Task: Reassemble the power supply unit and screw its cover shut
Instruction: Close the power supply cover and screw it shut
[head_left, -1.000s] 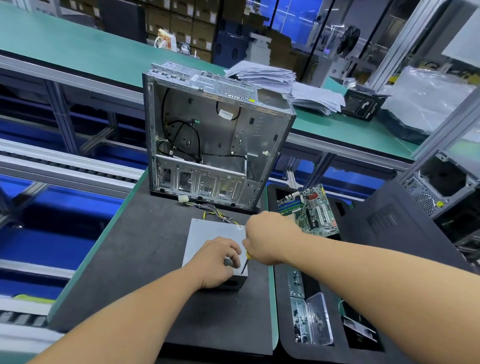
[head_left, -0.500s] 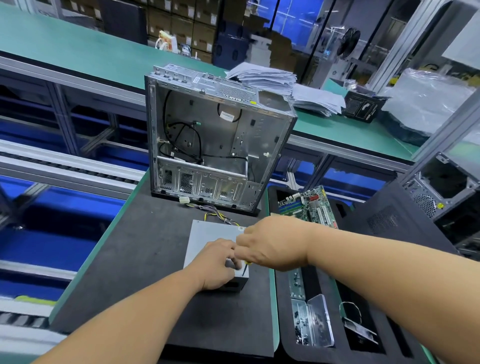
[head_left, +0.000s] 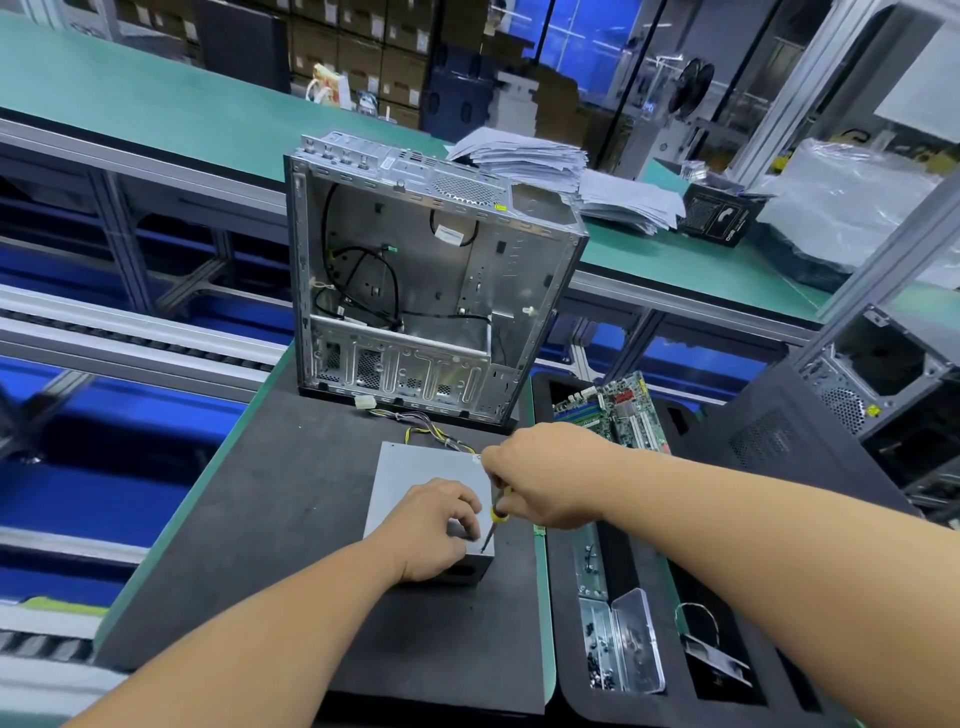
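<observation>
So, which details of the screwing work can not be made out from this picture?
Head view only:
- Screw under the screwdriver tip: too small to see.
- Screwdriver handle: hidden inside the right hand.
- Near part of the power supply unit cover: covered by the left hand.
- Contents of the clear screw box: too small to tell apart.

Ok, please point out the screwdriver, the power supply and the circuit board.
screwdriver (head_left: 499, 514): head view, on its yellow collar.
power supply (head_left: 415, 467): head view, on its grey top cover.
circuit board (head_left: 618, 410): head view, on its green face.
</observation>
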